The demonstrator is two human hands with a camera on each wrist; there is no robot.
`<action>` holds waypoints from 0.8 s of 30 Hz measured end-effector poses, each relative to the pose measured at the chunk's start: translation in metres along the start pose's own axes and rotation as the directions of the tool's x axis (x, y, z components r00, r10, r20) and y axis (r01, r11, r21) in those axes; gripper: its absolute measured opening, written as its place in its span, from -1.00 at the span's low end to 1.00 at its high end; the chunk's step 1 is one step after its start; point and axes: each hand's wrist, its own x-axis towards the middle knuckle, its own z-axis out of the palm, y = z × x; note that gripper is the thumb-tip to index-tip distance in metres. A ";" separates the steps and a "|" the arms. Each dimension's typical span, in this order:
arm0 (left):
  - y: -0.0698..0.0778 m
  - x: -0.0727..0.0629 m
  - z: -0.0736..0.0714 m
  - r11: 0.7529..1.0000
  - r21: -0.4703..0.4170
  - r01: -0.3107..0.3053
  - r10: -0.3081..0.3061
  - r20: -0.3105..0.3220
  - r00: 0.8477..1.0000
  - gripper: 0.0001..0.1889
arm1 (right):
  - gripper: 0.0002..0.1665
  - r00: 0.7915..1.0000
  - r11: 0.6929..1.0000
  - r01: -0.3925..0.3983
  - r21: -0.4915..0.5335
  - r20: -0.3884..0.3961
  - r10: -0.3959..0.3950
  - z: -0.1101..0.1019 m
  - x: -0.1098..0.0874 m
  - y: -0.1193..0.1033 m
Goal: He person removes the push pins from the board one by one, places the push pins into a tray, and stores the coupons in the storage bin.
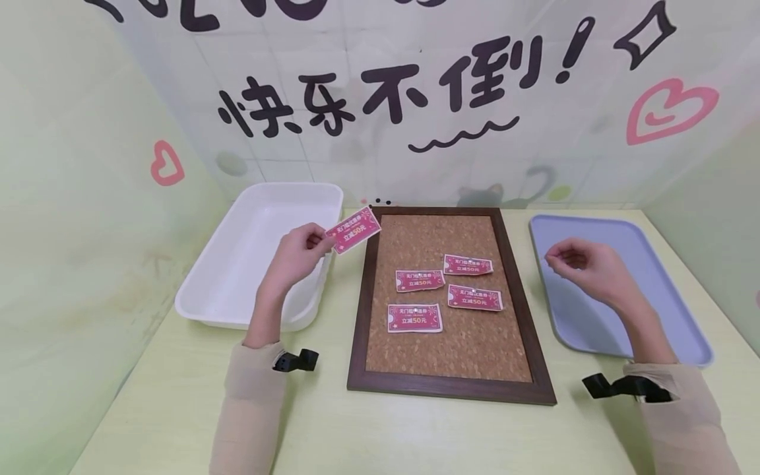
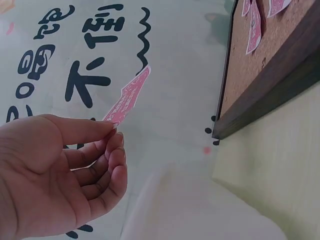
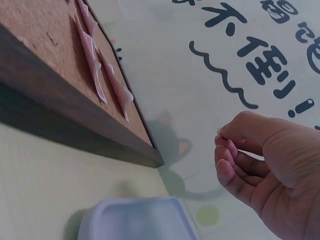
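Note:
My left hand [image 1: 299, 254] pinches a pink printed coupon [image 1: 356, 231] between thumb and fingers, above the right rim of a white tub [image 1: 204, 264]. In the left wrist view the same coupon [image 2: 129, 95] is seen at a slant, sticking up from the fingertips. My right hand [image 1: 594, 267] hovers over a blue tray [image 1: 671, 310], fingers curled and thumb against the index fingertip; nothing is plainly visible in that pinch. Between the hands lies a framed corkboard [image 1: 445, 356]. Several coupons are fixed on it with small white pins, among them one at lower left [image 1: 414, 318].
A pale table [image 1: 309, 422] carries the tub, corkboard and tray. Behind them stands a white wall sheet [image 1: 380, 171] with black lettering and hearts. The corkboard's raised dark frame [image 1: 451, 394] edges the cork. A black strap [image 1: 297, 360] sits on the left sleeve, another on the right.

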 end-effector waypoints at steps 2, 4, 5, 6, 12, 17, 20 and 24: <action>-0.006 0.001 -0.005 1.000 0.020 0.012 -0.011 -0.020 1.000 -0.76 | -0.91 1.000 1.000 -0.028 -0.007 0.005 0.028 -0.003 -0.001 0.005; -0.012 0.001 -0.009 0.998 0.050 0.027 -0.024 -0.043 0.999 -0.75 | -0.90 0.998 0.998 -0.059 -0.017 0.005 0.059 -0.006 -0.003 0.010; -0.015 0.001 -0.011 0.997 0.066 0.035 -0.032 -0.053 0.998 -0.75 | -0.89 0.997 0.997 -0.072 -0.020 0.002 0.072 -0.007 -0.004 0.014; -0.018 0.001 -0.013 0.996 0.082 0.046 -0.041 -0.061 0.997 -0.75 | -0.88 0.997 0.996 -0.082 -0.024 -0.003 0.082 -0.008 -0.005 0.017; -0.036 0.001 -0.022 0.988 0.116 0.100 -0.091 -0.087 0.992 -0.74 | -0.83 0.990 0.990 -0.136 -0.029 -0.051 0.135 -0.015 -0.008 0.033; -0.054 0.002 -0.028 0.981 0.117 0.157 -0.143 -0.116 0.983 -0.73 | -0.79 0.983 0.985 -0.173 -0.013 -0.070 0.171 -0.021 -0.012 0.039; -0.067 0.002 -0.032 0.973 0.107 0.204 -0.189 -0.132 0.973 -0.71 | -0.76 0.975 0.978 -0.207 -0.033 -0.092 0.204 -0.023 -0.015 0.045; -0.082 0.000 -0.037 0.958 0.092 0.273 -0.261 -0.127 0.957 -0.66 | -0.72 0.953 0.952 -0.286 -0.107 -0.134 0.271 -0.028 -0.020 0.055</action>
